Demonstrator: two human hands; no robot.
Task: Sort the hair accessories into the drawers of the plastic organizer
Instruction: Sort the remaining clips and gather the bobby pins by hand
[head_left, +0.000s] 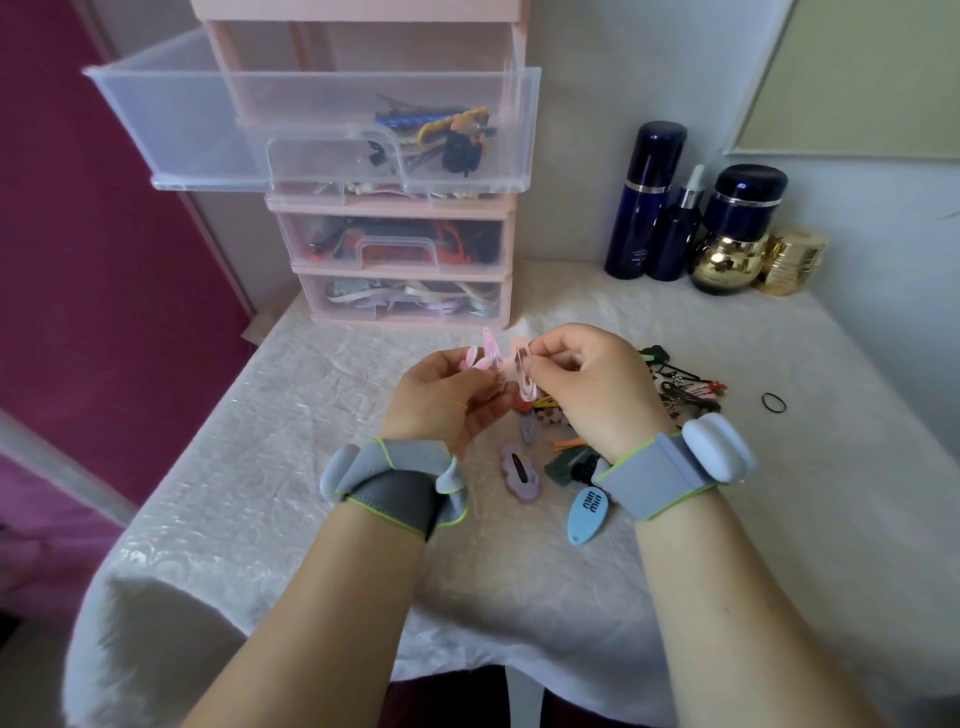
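Hands are raised together above the surface (291, 467), which is covered with a white textured cloth. Two pink snap clips (485, 356) are pinched in the curled fingers of the left hand (447, 397), and one pale pink snap clip (524, 374) is pinched between thumb and fingers of the right hand (587, 387). A grey strap is worn on each wrist.

Below and between the hands, loose accessories lie on the cloth: one lilac flower-shaped clip (521, 472), one blue teardrop clip (588, 514) on which "miu miu" is printed, one dark green claw clip (571, 464), and a mixed heap of dark clips (680, 384) partly hidden behind the right hand, so that it cannot be counted. One black hair tie (773, 403) lies apart at the right.

At the back stands the pink plastic organizer (405, 208). One clear drawer (311, 124) is pulled out, with assorted clips held in its right part; three shut drawers, filled with accessories, are seen below it. Beside it, three dark blue cosmetic bottles (649, 202) and two gold jars (727, 265) are grouped against the wall; their labels cannot be read.
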